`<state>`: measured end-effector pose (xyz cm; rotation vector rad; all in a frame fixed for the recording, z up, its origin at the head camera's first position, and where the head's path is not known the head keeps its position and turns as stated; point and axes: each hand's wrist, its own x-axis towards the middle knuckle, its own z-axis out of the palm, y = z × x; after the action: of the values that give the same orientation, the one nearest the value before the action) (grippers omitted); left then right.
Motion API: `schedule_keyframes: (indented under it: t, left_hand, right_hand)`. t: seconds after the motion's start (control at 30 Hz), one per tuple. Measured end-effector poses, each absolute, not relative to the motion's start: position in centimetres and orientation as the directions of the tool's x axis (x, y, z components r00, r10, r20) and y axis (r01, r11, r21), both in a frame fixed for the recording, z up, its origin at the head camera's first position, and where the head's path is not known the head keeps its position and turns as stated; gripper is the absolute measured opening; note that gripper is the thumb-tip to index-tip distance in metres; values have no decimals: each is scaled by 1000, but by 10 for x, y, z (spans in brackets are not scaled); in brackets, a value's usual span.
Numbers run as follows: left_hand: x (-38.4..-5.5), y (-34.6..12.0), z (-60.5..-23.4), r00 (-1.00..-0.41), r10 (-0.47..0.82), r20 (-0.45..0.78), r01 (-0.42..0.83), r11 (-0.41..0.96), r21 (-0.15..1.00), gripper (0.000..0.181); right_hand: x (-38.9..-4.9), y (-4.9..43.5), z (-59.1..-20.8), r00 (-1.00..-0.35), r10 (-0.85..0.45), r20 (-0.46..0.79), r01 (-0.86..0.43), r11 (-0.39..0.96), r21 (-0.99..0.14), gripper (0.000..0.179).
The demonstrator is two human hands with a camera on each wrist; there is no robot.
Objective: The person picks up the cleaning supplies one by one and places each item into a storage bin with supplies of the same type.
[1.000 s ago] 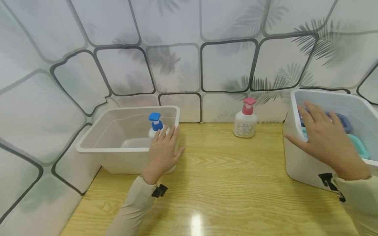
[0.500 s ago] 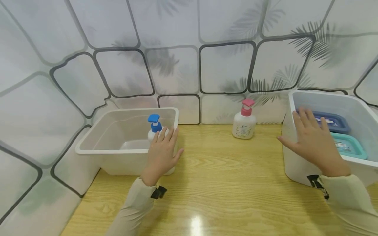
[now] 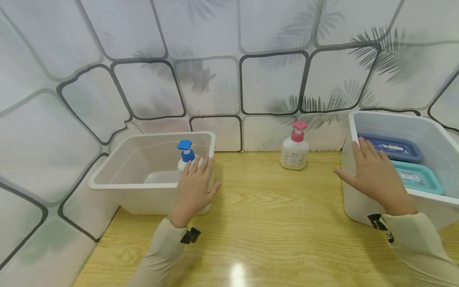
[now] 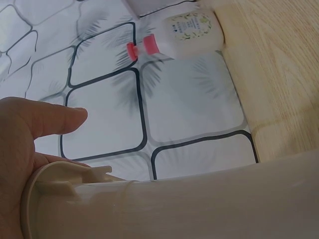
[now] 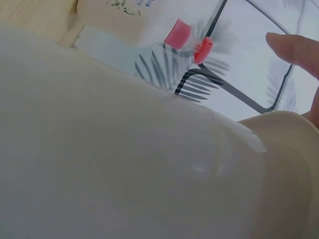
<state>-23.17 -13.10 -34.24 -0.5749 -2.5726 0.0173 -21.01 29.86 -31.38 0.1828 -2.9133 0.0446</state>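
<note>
My left hand (image 3: 193,189) rests with straight fingers over the right rim of a white plastic bin (image 3: 134,186). Inside that bin, partly covered by the fingers, stands a white pump bottle with a blue pump (image 3: 185,150). On the right, my right hand (image 3: 376,175) lies with fingers extended at the left rim of a second white bin (image 3: 398,115). This bin holds a dark blue-lidded package (image 3: 398,148) and a teal-lidded one (image 3: 417,177). Between the bins a white pump bottle with a pink pump (image 3: 295,153) stands upright on the table; the left wrist view shows the same bottle (image 4: 192,32).
The wooden table (image 3: 272,223) spreads between and in front of the two bins. Behind it rises a wall (image 3: 272,83) with a stone-outline and palm-leaf pattern, which also runs along the left side.
My right hand has moved left and slightly down, from over the right bin's opening to its left rim, uncovering the packages. My left hand has stayed at its bin's rim.
</note>
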Motion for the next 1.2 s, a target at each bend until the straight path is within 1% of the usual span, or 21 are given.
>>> schedule_keyframes:
  t: [0.3, 0.57, 0.67, 0.83, 1.0, 1.1, 1.2]
  left_hand:
    - [-229, -127, -344, -790, 395, 469, 395, 913, -103, 71]
    - [-227, -125, -343, -790, 396, 469, 390, 914, -115, 71]
    - [-227, -125, -343, -786, 397, 474, 392, 913, -114, 72]
    - [-228, -127, -343, -792, 389, 471, 390, 915, -101, 72]
    - [-229, -130, -343, -795, 388, 466, 387, 916, -102, 72]
    - [-231, -132, -342, -792, 394, 467, 393, 914, -106, 72]
    - [-232, -131, -342, -787, 398, 470, 399, 911, -103, 71]
  right_hand:
    - [-209, 314, -302, -983, -137, 121, -141, 990, -21, 94]
    - [-205, 320, -302, -985, -140, 103, -149, 986, -78, 95]
    - [-207, 320, -304, -984, -143, 103, -151, 986, -76, 94]
    - [-210, 319, -307, -985, -153, 84, -157, 986, -52, 86]
    - [-211, 317, -308, -985, -162, 60, -167, 982, -84, 76]
    - [-211, 315, -308, -986, -156, 53, -161, 982, -96, 75]
    - [-212, 315, -307, -987, -154, 52, -158, 985, -76, 75]
